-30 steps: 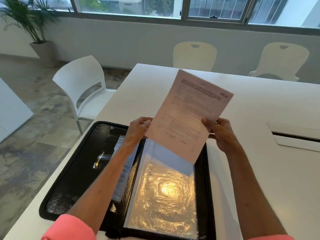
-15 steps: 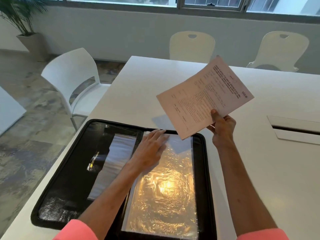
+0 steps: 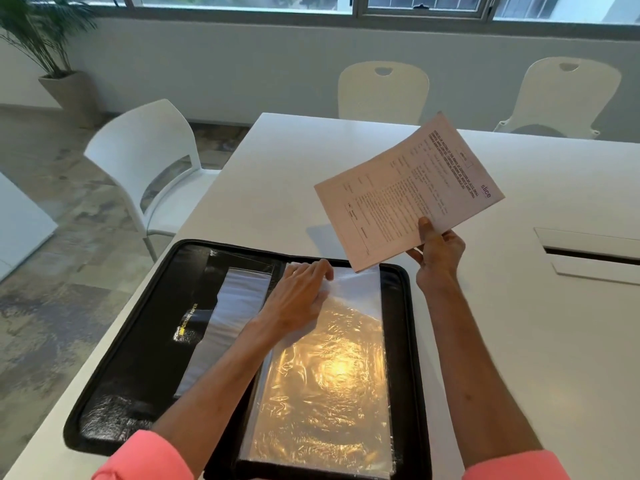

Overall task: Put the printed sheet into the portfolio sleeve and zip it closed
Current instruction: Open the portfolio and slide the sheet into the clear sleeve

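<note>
The left hand [image 3: 298, 296] has let go of the printed sheet [image 3: 408, 192] and now presses flat on the sleeve [image 3: 332, 375] top below it, likely opening it, while the right hand [image 3: 437, 252] alone pinches the sheet above.

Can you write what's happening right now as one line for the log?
right hand: holds printed sheet above table | left hand: on clear sleeve, top edge | portfolio: open, unzipped | sheet not inserted
</note>
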`<state>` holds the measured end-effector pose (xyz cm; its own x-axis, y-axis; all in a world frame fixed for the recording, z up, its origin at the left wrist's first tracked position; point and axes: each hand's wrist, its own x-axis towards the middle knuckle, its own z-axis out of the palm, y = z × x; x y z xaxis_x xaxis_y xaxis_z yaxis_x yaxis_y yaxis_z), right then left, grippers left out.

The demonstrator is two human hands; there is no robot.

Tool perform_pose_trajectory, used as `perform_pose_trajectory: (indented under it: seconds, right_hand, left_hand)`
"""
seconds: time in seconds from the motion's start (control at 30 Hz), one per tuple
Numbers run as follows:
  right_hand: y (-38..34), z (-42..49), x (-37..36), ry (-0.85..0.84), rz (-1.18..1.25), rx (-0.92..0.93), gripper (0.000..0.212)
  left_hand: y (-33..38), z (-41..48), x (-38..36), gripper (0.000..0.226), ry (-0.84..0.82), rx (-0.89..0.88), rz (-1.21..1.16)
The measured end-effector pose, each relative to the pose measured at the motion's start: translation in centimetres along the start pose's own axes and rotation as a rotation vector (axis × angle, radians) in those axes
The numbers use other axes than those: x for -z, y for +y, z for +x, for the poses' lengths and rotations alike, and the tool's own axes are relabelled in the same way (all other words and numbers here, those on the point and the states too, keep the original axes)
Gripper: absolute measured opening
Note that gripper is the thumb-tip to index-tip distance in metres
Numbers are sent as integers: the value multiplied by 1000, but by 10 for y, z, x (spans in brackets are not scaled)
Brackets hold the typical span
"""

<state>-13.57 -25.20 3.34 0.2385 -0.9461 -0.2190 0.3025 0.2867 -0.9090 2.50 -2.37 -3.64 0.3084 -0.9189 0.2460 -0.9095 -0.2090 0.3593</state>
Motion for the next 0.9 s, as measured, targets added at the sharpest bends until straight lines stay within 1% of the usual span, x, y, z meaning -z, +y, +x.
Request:
perform_pose_trajectory:
  seconds: [0.1,0.27,0.33,0.43,0.6,0.67,0.77,0.9]
  right_hand:
    - [-5,0,-6,35,53,4,11]
    - [-17,2,-15,45,85,50,10]
    - [-19,2,-19,39,69,61,9]
    - [-17,1,-25,28,40,69,10]
    - [-9,-6,-34,-24,-9,141,12]
    - [-5,-9,-37,-56,-27,178,14]
    - [0,-11,-42,-88,-80,209,15]
    - [6,-11,-49,-101,-123,198,15]
  left_hand:
    - [0,5,4,36,14,-8,12]
    - [2,10,4,68,26,-36,9]
    - [4,12,5,73,29,-33,8]
    - [7,13,7,64,37,-13,4]
    - [4,11,4,31,82,-55,27]
    - [2,10,3,23,75,-84,1]
    - [-2,8,2,19,85,-116,13]
    - [-4,9,2,18,128,-113,34]
